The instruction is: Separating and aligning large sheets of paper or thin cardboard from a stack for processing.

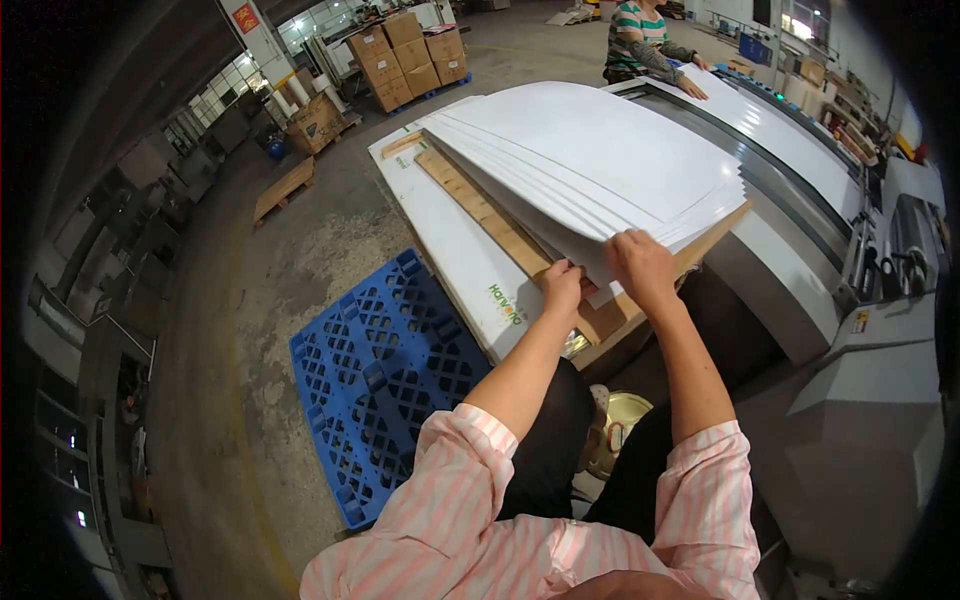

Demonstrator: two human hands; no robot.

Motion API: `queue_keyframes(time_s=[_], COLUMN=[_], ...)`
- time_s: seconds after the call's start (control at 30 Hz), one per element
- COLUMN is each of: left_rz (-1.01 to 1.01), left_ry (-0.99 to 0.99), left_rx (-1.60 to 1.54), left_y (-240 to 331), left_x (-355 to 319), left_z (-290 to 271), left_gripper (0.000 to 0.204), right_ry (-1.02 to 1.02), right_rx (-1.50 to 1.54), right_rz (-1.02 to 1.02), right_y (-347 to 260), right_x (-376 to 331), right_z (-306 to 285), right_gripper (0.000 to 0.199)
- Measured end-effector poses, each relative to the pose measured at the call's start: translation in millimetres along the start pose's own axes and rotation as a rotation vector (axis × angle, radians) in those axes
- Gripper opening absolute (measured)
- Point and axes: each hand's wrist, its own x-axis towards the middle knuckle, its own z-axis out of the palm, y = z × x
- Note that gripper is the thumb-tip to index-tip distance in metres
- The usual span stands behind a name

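A fanned stack of large white sheets (590, 140) lies in front of me, its near-left edge lifted and bowed upward. My right hand (640, 266) is closed on the near corner of these sheets, fingers curled over the edge. Just left of it and lower, my left hand (563, 288) has its fingers bent together beside the sheet corner and a wooden strip (480, 205). What the left fingers pinch, if anything, is hidden. The strip runs along the stack on top of a white-wrapped pile (440, 235) with green and orange print.
On the floor at left lies a blue plastic pallet (385, 370). A grey machine (800, 270) stands close on my right. Across it, a co-worker (650, 45) rests a hand on another white sheet (765, 110). Cardboard boxes (405, 60) and a wooden pallet (285, 190) are farther back.
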Motion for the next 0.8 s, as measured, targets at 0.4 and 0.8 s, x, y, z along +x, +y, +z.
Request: queue_keyframes(time_s=[0.4,0.8], left_rz=[-0.102,-0.042], left_ry=[0.066,-0.1], left_rx=[0.064,-0.098], left_y=[-1,8], left_x=[-1,-4], left_z=[1,2], left_gripper=[0.025,0.035], right_ry=[-0.342,-0.412], right_rx=[-0.128,0.226], right_rz=[0.01,0.366], right_y=[17,8], right_x=[-23,2], right_z=[35,3], right_gripper=[0.018,0.033])
